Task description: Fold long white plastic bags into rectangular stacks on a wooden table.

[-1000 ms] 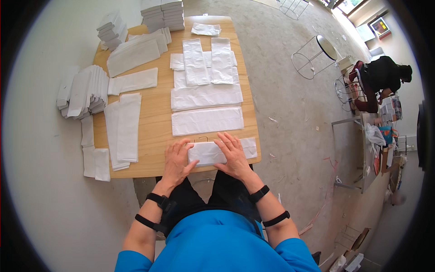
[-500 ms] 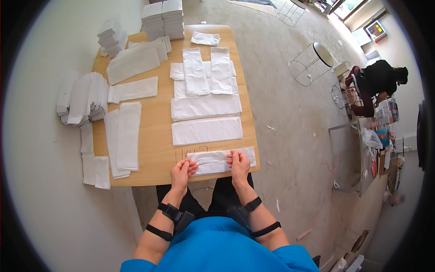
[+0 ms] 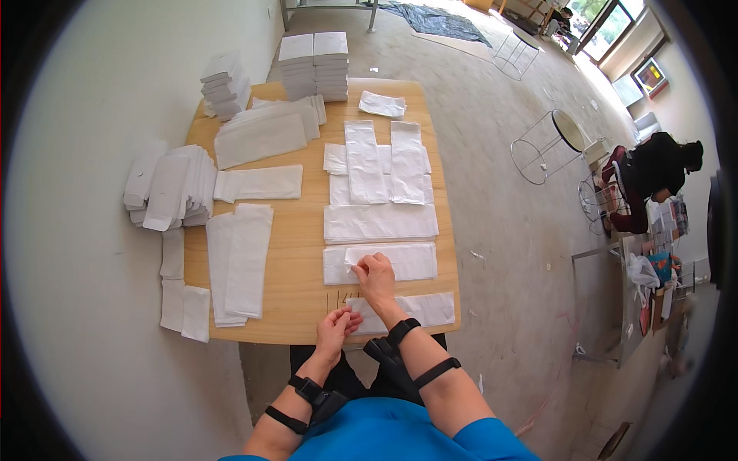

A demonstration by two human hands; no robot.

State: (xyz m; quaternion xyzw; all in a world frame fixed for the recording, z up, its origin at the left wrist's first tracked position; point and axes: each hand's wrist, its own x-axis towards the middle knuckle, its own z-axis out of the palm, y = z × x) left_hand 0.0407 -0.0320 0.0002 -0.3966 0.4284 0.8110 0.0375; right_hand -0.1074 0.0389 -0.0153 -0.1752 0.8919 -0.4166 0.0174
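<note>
Just then, the right hand [image 3: 375, 278] lay over the upper strip [image 3: 415, 261], a flat white folded length set crosswise on the wooden bench [image 3: 296, 261]; its grip was closed, thumb and fingertips pinched on that strip near its left end. The left hand [image 3: 337, 329] was lower, by the left end of the near strip [image 3: 427, 309], which lay along the bench's front edge, partly beneath the right forearm. Its fingers were curled, and I could not tell whether that grip held anything. Farther back, two lengthwise strips [image 3: 365, 161] rested across other white sheets [image 3: 380, 221], while white bundles [image 3: 181, 184] crowded the left side. Well apart, rightward, another person [image 3: 653, 169] sat bent forward.
</note>
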